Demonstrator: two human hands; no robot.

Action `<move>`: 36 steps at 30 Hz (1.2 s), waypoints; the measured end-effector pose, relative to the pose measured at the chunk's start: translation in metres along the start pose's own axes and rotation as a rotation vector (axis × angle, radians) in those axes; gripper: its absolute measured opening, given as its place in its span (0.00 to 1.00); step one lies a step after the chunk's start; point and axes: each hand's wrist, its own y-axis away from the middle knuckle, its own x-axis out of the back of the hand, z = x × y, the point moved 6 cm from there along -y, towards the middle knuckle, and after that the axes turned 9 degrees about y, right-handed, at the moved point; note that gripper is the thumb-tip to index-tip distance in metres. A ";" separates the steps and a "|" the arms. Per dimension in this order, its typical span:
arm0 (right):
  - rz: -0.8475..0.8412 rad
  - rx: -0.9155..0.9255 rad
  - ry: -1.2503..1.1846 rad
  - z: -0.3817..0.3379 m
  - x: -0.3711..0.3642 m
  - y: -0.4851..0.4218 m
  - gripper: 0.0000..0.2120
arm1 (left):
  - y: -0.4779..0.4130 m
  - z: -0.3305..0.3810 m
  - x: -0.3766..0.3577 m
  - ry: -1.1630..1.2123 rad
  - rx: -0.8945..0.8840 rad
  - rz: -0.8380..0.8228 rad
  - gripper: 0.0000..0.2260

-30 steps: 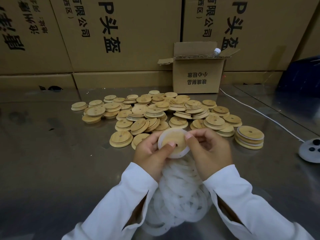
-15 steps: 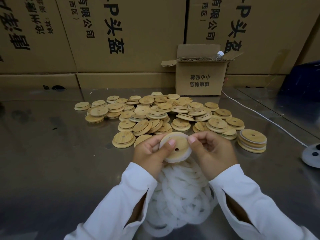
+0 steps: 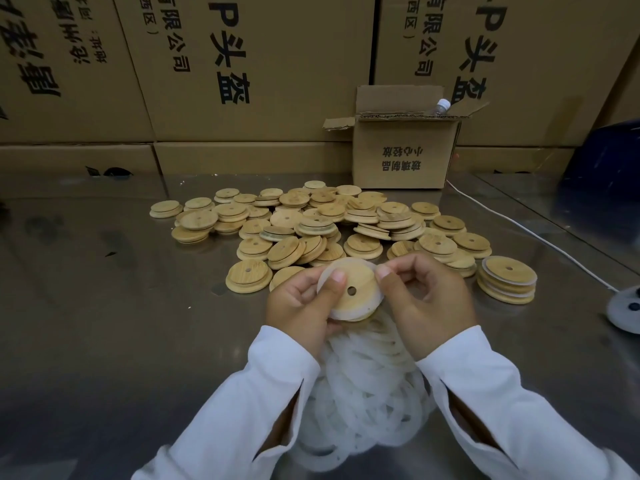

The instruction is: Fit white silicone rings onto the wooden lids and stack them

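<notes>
Stacked cardboard cartons (image 3: 242, 64) wall off the far side, and the steel worktop (image 3: 104, 323) runs from them to the near edge. A small open box (image 3: 401, 157) stands at far right of centre. In front of it lies a loose spread of bare wooden lids (image 3: 311, 223). Close to the body, a heap of white silicone rings (image 3: 367, 403) sits between the two sleeves. To the right is a short finished stack (image 3: 507, 284), its top lid showing a white rim. Above the heap, the lid in hand (image 3: 356, 292) is held off the worktop, its face tilted toward the camera and its centre hole showing. A white ring (image 3: 323, 285) already circles most of its edge. The left hand (image 3: 298, 306) has its grip closed on the lid, thumb pressed across the face. The right hand (image 3: 429, 306) pinches the ring at the lid's far right edge, probably seating the last stretch. The disc has no long axis. The finished stack lies right of the lid, just beyond the right hand, so that hand looks better placed to set the lid down.
</notes>
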 end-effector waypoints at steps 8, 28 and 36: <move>-0.005 -0.036 -0.016 0.005 -0.007 0.008 0.03 | -0.001 0.003 0.004 -0.014 -0.058 0.097 0.07; -0.135 -0.154 -0.071 0.010 -0.001 -0.002 0.06 | -0.005 0.009 0.000 -0.180 -0.041 -0.043 0.05; -0.140 -0.049 -0.072 -0.001 -0.001 0.001 0.07 | -0.007 0.015 0.002 -0.110 -0.034 -0.033 0.07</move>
